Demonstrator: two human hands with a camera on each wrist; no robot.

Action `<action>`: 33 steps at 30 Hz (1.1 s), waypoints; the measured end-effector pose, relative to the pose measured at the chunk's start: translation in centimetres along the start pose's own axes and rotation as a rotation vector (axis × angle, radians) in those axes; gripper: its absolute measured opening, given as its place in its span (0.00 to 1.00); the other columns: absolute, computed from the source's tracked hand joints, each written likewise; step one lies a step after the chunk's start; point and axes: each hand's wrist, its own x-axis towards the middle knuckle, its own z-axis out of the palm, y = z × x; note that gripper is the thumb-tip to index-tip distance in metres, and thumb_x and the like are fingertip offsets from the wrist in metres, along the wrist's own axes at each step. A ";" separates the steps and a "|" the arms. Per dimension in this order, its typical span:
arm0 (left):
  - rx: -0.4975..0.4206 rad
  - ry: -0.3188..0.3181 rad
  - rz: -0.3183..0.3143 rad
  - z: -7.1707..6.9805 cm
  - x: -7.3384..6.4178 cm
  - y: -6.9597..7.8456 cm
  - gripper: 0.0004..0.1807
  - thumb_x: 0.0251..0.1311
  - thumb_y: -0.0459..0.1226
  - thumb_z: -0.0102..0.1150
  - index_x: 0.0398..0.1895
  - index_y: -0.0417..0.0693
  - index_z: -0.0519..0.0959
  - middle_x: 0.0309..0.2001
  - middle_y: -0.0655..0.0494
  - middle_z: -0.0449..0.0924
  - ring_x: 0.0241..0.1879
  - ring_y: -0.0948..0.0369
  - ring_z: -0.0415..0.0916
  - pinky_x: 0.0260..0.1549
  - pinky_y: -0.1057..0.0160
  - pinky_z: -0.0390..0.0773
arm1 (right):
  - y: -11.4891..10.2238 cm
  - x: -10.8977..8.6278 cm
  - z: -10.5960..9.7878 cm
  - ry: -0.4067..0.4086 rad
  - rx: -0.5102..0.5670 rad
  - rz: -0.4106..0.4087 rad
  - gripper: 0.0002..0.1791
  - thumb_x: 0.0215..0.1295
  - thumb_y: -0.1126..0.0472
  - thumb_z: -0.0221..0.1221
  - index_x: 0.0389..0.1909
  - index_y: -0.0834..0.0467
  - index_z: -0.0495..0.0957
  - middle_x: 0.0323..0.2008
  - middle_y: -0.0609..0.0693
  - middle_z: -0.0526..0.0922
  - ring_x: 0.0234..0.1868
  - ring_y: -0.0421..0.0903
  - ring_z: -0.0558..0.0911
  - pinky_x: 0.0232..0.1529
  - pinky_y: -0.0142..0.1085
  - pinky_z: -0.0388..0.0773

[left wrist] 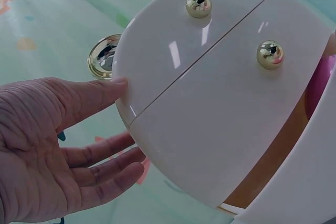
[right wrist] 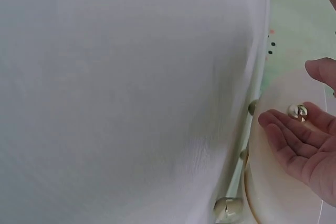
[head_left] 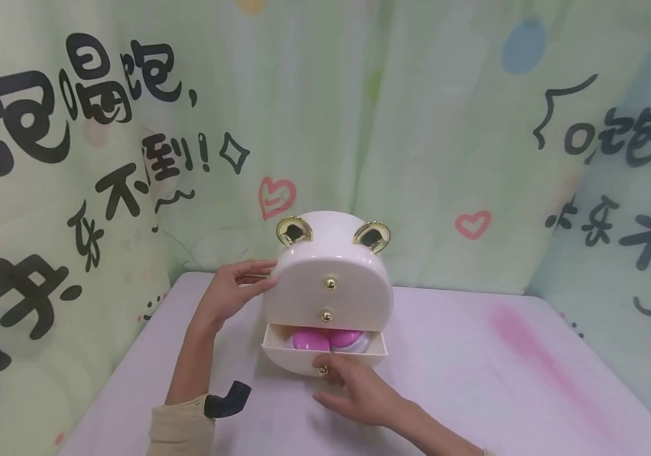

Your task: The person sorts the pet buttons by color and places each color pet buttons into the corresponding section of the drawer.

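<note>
A glossy white rounded drawer box (head_left: 354,297) with gold ear-like rings and gold ball knobs stands on the table. Its bottom drawer (head_left: 285,360) is pulled out, showing pink-and-white rounded items (head_left: 311,340) inside. My left hand (head_left: 233,292) is at the box's left side; in the left wrist view the thumb (left wrist: 100,94) touches the front edge while the fingers lie along the side. At the drawer front is my right hand (head_left: 360,389), its fingers beside the lowest knob (right wrist: 297,112) and its thumb held apart from it.
A pale cloth covers the table (head_left: 456,373), with a pink streak (head_left: 542,361) on the right. Behind stands a light green curtain (head_left: 445,139) printed with black characters and hearts. A black strap (head_left: 228,400) sticks out from the left sleeve (head_left: 182,424).
</note>
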 end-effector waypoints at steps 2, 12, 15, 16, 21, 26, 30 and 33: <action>0.000 0.001 -0.002 0.0 0.0 0.0 0.24 0.64 0.43 0.71 0.62 0.47 0.82 0.55 0.44 0.85 0.58 0.47 0.80 0.58 0.44 0.77 | 0.2 0.4 0.0 -0.002 0.005 0.023 0.20 0.67 0.58 0.68 0.55 0.61 0.77 0.47 0.52 0.83 0.45 0.47 0.86 0.49 0.38 0.84; -0.003 0.003 0.005 -0.2 -0.2 -0.1 0.24 0.64 0.43 0.70 0.62 0.46 0.82 0.55 0.44 0.85 0.58 0.47 0.80 0.58 0.44 0.78 | 1.1 1.7 0.2 0.038 -0.006 0.076 0.20 0.66 0.58 0.68 0.54 0.61 0.77 0.46 0.52 0.83 0.44 0.48 0.85 0.48 0.39 0.83; 0.006 0.003 0.000 -0.2 -0.2 0.0 0.24 0.65 0.43 0.70 0.63 0.47 0.82 0.55 0.44 0.85 0.59 0.46 0.79 0.59 0.42 0.77 | 1.2 2.0 0.1 0.042 -0.002 0.081 0.20 0.67 0.58 0.68 0.54 0.60 0.76 0.46 0.53 0.82 0.45 0.50 0.85 0.49 0.41 0.84; 0.010 0.005 -0.003 -0.2 -0.2 0.0 0.24 0.64 0.43 0.70 0.63 0.47 0.82 0.55 0.44 0.85 0.59 0.47 0.79 0.59 0.42 0.76 | 1.3 2.2 0.1 0.046 -0.006 0.078 0.20 0.66 0.58 0.68 0.54 0.61 0.76 0.46 0.53 0.82 0.45 0.51 0.85 0.48 0.41 0.83; 0.007 0.008 0.005 -0.1 -0.2 0.0 0.24 0.65 0.43 0.70 0.63 0.47 0.82 0.55 0.44 0.85 0.58 0.47 0.80 0.59 0.43 0.77 | 2.2 2.6 0.1 0.070 -0.017 0.061 0.20 0.67 0.59 0.68 0.55 0.61 0.76 0.47 0.54 0.82 0.44 0.52 0.85 0.48 0.42 0.83; 0.001 0.008 0.015 0.1 -0.1 -0.1 0.23 0.64 0.41 0.70 0.62 0.47 0.82 0.54 0.46 0.85 0.57 0.48 0.81 0.58 0.46 0.78 | 3.2 2.8 0.3 0.088 -0.011 0.040 0.20 0.67 0.59 0.68 0.55 0.61 0.75 0.49 0.54 0.82 0.45 0.54 0.86 0.50 0.44 0.83; 0.003 0.010 0.010 0.1 -0.1 -0.1 0.24 0.64 0.41 0.70 0.62 0.47 0.82 0.55 0.45 0.85 0.58 0.48 0.80 0.58 0.44 0.77 | 3.4 2.9 0.4 0.088 -0.005 0.047 0.21 0.67 0.59 0.68 0.55 0.61 0.74 0.50 0.53 0.82 0.46 0.54 0.87 0.51 0.44 0.83; 0.007 0.010 0.000 0.0 -0.1 0.0 0.24 0.64 0.42 0.70 0.63 0.48 0.82 0.55 0.45 0.85 0.59 0.47 0.79 0.59 0.43 0.76 | 3.3 3.0 0.5 0.087 -0.004 0.060 0.22 0.66 0.58 0.68 0.55 0.60 0.73 0.50 0.53 0.81 0.47 0.54 0.86 0.51 0.45 0.83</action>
